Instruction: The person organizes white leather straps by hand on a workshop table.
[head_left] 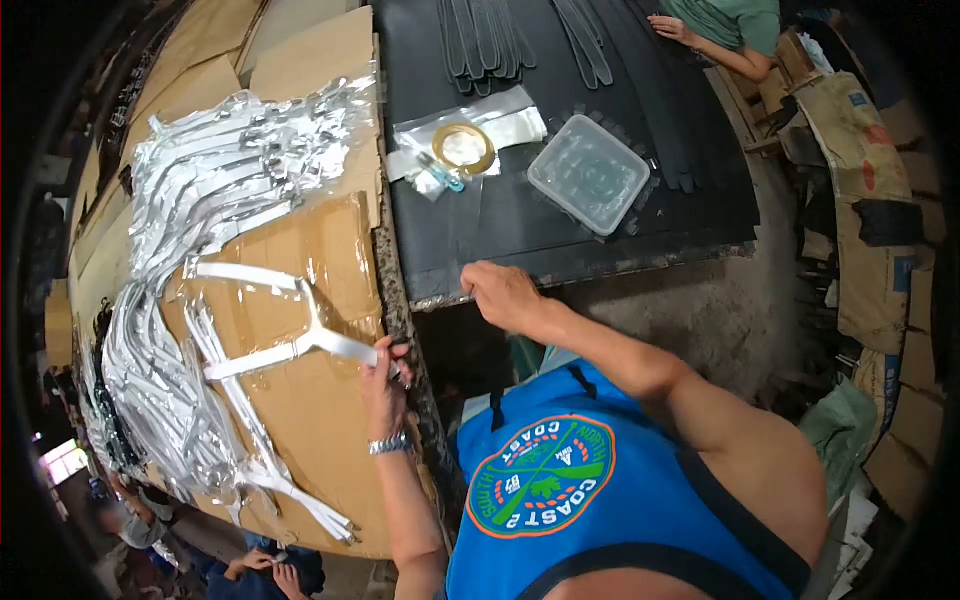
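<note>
My left hand, with a metal watch on the wrist, is closed around the single tail of a white Y-shaped strap that looks like suspenders. Its two arms spread leftward over the brown cardboard. At the front edge of the black tabletop, my right hand has its fingers curled in; anything in them is hidden. Beyond it lie a roll of tape, clear plastic sleeves, a small blue-handled tool and a translucent plastic box.
Shiny white straps in plastic cover the far left cardboard, with a heap of white straps nearer. Black straps lie at the back. Another person's hand rests at the far right edge; other people's hands show bottom left.
</note>
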